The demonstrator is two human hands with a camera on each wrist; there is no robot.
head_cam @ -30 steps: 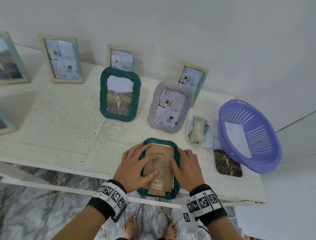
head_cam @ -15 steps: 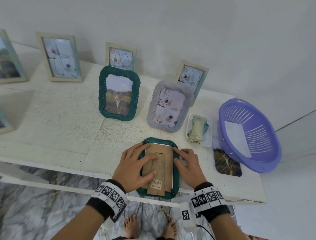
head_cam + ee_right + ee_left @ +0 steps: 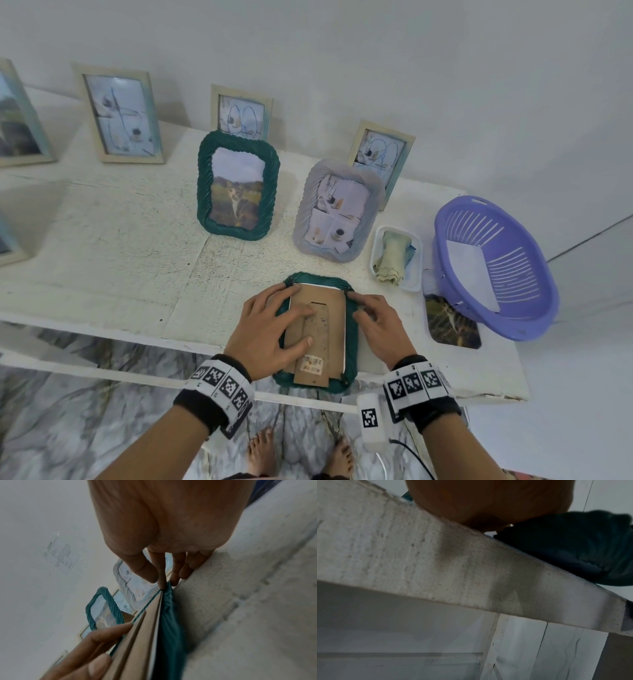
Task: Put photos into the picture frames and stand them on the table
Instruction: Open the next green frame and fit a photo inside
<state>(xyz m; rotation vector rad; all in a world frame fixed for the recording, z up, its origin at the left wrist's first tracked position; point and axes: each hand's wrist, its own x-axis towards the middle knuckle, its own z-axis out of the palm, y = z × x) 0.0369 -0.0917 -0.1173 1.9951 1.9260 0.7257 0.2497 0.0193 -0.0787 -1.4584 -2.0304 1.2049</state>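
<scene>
Green-rimmed frame lies face down at the table's near edge, left hand flat on its cardboard backing, right hand fingertips working its right rim, probably seating the back.

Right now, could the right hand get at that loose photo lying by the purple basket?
Probably yes: the loose photo lies flat just beside the right hand, with bare table between; only the purple basket overlaps its far edge.

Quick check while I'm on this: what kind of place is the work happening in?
Probably a plain room at home, not a workshop. A rough white-painted table stands against a bare wall, with standing photo frames on it, a purple plastic basket, a marble-patterned floor, and the person's bare feet.
</scene>
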